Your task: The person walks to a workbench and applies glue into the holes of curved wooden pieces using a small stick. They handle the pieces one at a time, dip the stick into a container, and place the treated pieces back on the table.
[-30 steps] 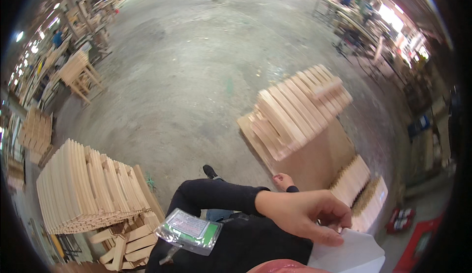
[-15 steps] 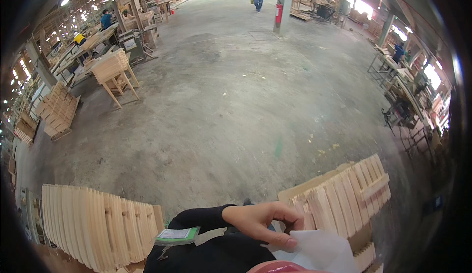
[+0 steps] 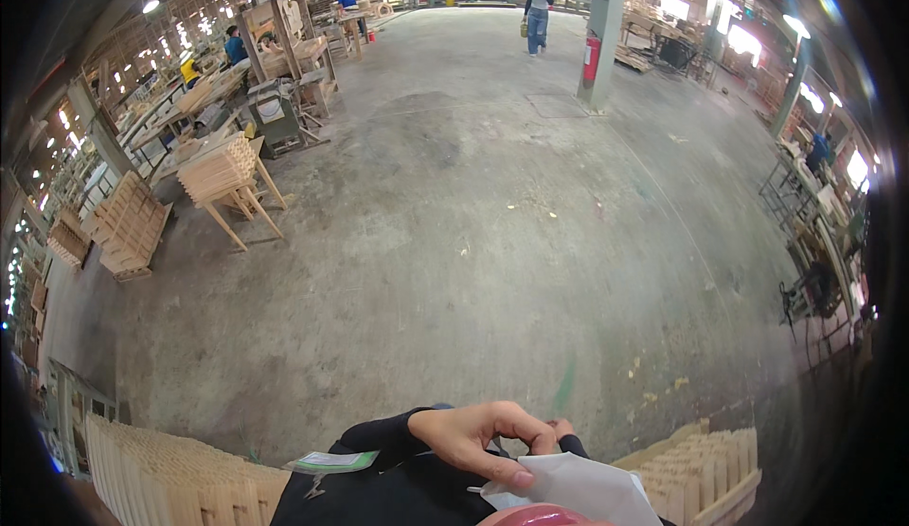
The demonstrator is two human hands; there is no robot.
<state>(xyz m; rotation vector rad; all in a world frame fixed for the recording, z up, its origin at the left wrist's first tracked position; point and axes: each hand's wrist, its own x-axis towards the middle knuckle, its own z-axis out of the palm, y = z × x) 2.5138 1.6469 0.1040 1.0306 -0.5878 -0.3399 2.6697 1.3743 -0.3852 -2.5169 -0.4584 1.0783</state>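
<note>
My left hand (image 3: pixel 488 439) reaches across in front of me from a black sleeve. Its thumb and fingers are curled together at the edge of a thin white sheet (image 3: pixel 582 486), which hangs close in front of me at the lower edge. Just beyond those fingers, a small part of my right hand (image 3: pixel 564 427) shows above a dark sleeve. The rest of it is hidden behind the sheet and my left hand, so its grip cannot be seen. A card with a green border (image 3: pixel 333 462) lies against my black clothing.
Stacked pale wooden slats stand at the lower left (image 3: pixel 175 474) and lower right (image 3: pixel 701 474). A small wooden table (image 3: pixel 254 206) bears more pieces. A grey pillar with a red fire extinguisher (image 3: pixel 592 58) rises from the concrete floor. A person (image 3: pixel 538 19) walks farther off, carrying something.
The view has shifted, so the slat stacks sit lower in it. My left hand stays curled at the white sheet. Part of my right hand now shows. The distant person appears nearer.
</note>
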